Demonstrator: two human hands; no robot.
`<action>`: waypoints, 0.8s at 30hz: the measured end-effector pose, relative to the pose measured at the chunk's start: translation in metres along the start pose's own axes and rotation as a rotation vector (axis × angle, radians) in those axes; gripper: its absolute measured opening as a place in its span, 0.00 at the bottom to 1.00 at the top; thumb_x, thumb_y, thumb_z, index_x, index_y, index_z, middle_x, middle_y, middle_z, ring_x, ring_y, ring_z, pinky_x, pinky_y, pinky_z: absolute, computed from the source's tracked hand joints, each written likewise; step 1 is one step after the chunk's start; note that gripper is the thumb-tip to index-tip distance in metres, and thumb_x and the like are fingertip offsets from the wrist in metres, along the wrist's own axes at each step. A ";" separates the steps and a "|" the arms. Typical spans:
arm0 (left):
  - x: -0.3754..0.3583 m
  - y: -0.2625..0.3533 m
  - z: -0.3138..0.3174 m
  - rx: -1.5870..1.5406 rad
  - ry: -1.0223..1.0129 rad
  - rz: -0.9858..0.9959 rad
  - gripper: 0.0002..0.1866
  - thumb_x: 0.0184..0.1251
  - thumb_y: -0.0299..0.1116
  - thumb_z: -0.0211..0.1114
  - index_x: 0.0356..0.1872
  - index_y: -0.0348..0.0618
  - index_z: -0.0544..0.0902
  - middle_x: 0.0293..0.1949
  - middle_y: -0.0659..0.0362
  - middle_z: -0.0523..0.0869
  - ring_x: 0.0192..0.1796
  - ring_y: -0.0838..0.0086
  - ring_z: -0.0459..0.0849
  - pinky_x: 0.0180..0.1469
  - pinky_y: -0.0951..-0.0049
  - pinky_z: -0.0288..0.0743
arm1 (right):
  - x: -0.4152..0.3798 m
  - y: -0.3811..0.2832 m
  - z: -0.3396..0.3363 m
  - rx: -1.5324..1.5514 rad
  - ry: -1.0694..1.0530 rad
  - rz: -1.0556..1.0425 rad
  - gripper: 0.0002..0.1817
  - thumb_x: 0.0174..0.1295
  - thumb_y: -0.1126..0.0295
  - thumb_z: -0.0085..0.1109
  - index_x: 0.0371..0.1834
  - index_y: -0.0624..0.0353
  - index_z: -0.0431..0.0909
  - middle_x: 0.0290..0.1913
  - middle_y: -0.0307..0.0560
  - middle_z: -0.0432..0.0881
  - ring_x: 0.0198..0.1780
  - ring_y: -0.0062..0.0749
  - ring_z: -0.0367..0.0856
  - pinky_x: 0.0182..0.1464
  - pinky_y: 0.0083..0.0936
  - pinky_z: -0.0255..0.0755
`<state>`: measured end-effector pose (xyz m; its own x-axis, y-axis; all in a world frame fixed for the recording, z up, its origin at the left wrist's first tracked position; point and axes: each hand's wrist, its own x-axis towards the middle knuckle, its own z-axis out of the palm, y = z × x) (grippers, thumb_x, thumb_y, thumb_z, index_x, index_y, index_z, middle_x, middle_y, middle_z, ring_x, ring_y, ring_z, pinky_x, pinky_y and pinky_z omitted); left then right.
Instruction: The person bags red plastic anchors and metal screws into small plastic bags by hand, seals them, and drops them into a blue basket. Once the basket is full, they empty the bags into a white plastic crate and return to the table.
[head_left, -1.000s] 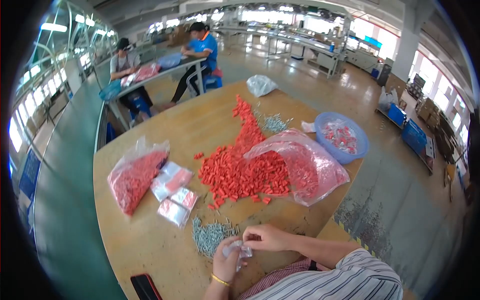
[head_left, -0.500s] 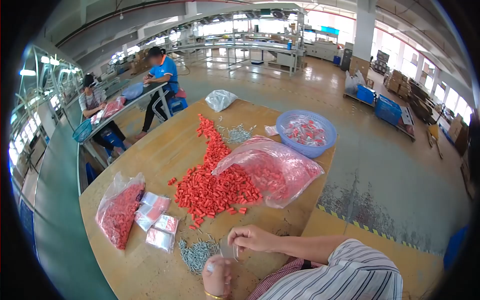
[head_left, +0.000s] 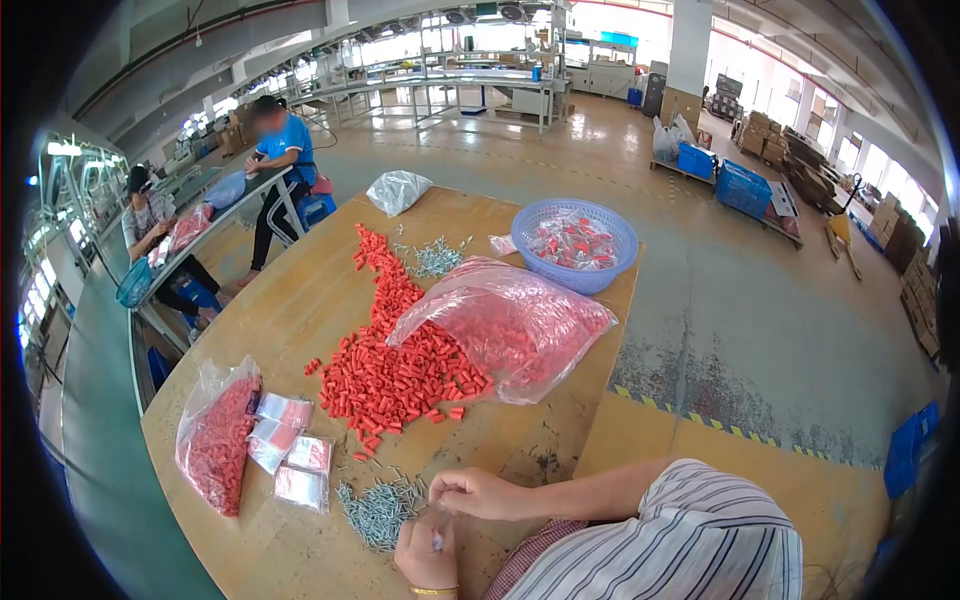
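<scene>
Close to the table's near edge, my left hand (head_left: 426, 552), with a yellow bracelet at its wrist, has its fingers closed round a small clear plastic bag (head_left: 438, 540). My right hand (head_left: 478, 494) is just above it, fingers pinched at the bag's upper end. Both hands are beside a pile of grey screws (head_left: 380, 512). Beyond them lies a big heap of red plastic plugs (head_left: 400, 375), spilling from a large clear bag (head_left: 510, 330). Flat printed bags (head_left: 301, 487) lie left of the screws.
A filled bag of red plugs (head_left: 218, 440) lies at the left. At the back are a purple basket (head_left: 575, 275) of small packets, more screws (head_left: 438, 257) and a clear bag (head_left: 398, 191). Two people (head_left: 283, 140) sit at a bench beyond the table.
The view has shifted, so the table appears further left. My two hands have come closer together, and the clear bag that stood out between them is now mostly covered by the fingers.
</scene>
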<state>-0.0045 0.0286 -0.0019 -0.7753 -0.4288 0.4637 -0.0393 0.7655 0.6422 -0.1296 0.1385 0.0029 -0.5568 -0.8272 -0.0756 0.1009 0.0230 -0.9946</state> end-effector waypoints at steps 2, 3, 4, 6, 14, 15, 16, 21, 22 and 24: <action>0.005 0.006 0.002 0.016 0.081 0.095 0.11 0.46 0.22 0.74 0.32 0.42 0.83 0.28 0.54 0.82 0.29 0.63 0.80 0.33 0.67 0.74 | -0.001 -0.001 0.000 0.278 -0.010 0.123 0.07 0.68 0.72 0.48 0.43 0.61 0.74 0.27 0.34 0.72 0.28 0.16 0.68 0.32 0.18 0.64; 0.006 0.009 0.002 0.025 0.120 0.141 0.11 0.47 0.21 0.74 0.32 0.42 0.83 0.28 0.54 0.82 0.30 0.62 0.80 0.33 0.67 0.74 | -0.001 -0.001 -0.001 0.313 -0.013 0.161 0.07 0.67 0.73 0.47 0.43 0.61 0.74 0.27 0.34 0.72 0.27 0.16 0.68 0.30 0.17 0.63; 0.006 0.007 0.003 0.005 0.122 0.127 0.10 0.48 0.21 0.73 0.32 0.42 0.83 0.29 0.54 0.82 0.31 0.62 0.80 0.33 0.67 0.74 | 0.000 0.000 -0.002 0.348 -0.017 0.199 0.07 0.67 0.74 0.47 0.43 0.61 0.74 0.27 0.34 0.72 0.26 0.15 0.67 0.28 0.17 0.63; 0.005 -0.001 0.003 -0.034 0.123 0.095 0.09 0.49 0.21 0.72 0.32 0.41 0.83 0.29 0.53 0.82 0.32 0.61 0.81 0.34 0.67 0.75 | -0.001 0.001 -0.003 0.397 -0.037 0.241 0.07 0.66 0.74 0.47 0.44 0.60 0.74 0.26 0.33 0.72 0.26 0.14 0.68 0.27 0.16 0.63; 0.000 -0.015 -0.002 -0.453 -0.036 -0.351 0.02 0.62 0.23 0.67 0.33 0.36 0.83 0.29 0.63 0.83 0.31 0.81 0.76 0.36 0.80 0.71 | 0.005 0.001 -0.014 -0.551 0.082 -0.654 0.08 0.66 0.67 0.57 0.41 0.59 0.78 0.32 0.41 0.76 0.35 0.30 0.75 0.41 0.27 0.71; 0.000 -0.016 -0.001 -0.536 -0.049 -0.412 0.03 0.63 0.24 0.67 0.33 0.35 0.83 0.30 0.64 0.83 0.32 0.83 0.75 0.35 0.82 0.70 | 0.004 -0.002 -0.014 -0.495 0.020 -0.508 0.07 0.65 0.67 0.58 0.40 0.59 0.78 0.34 0.42 0.76 0.38 0.32 0.75 0.44 0.29 0.70; 0.000 -0.015 -0.001 -0.584 -0.054 -0.446 0.03 0.63 0.24 0.67 0.34 0.35 0.83 0.30 0.65 0.82 0.31 0.84 0.74 0.35 0.82 0.70 | 0.001 -0.009 -0.016 -0.438 -0.042 -0.361 0.07 0.64 0.67 0.59 0.39 0.59 0.78 0.36 0.44 0.76 0.41 0.34 0.75 0.47 0.31 0.69; 0.003 -0.009 -0.004 -0.757 -0.079 -0.602 0.03 0.63 0.24 0.68 0.34 0.35 0.83 0.29 0.66 0.81 0.30 0.85 0.74 0.35 0.85 0.68 | 0.002 -0.005 -0.016 -0.466 -0.072 -0.331 0.07 0.64 0.67 0.60 0.37 0.59 0.78 0.43 0.45 0.75 0.50 0.37 0.74 0.54 0.33 0.67; 0.002 -0.010 -0.004 -0.759 -0.070 -0.592 0.03 0.63 0.24 0.68 0.33 0.36 0.83 0.28 0.66 0.81 0.30 0.86 0.73 0.34 0.85 0.68 | 0.003 -0.003 -0.017 -0.491 -0.055 -0.423 0.07 0.64 0.67 0.60 0.37 0.59 0.77 0.44 0.44 0.74 0.51 0.36 0.73 0.55 0.32 0.67; 0.002 -0.013 -0.005 -0.762 -0.053 -0.567 0.04 0.62 0.25 0.69 0.32 0.36 0.82 0.27 0.67 0.81 0.29 0.86 0.72 0.33 0.85 0.67 | 0.006 0.000 -0.019 -0.509 -0.064 -0.502 0.07 0.64 0.67 0.61 0.38 0.58 0.77 0.46 0.44 0.74 0.52 0.36 0.73 0.56 0.31 0.67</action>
<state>-0.0022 0.0156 -0.0068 -0.7954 -0.6036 -0.0552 -0.0111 -0.0766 0.9970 -0.1491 0.1441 0.0009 -0.3844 -0.8373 0.3889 -0.5603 -0.1232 -0.8191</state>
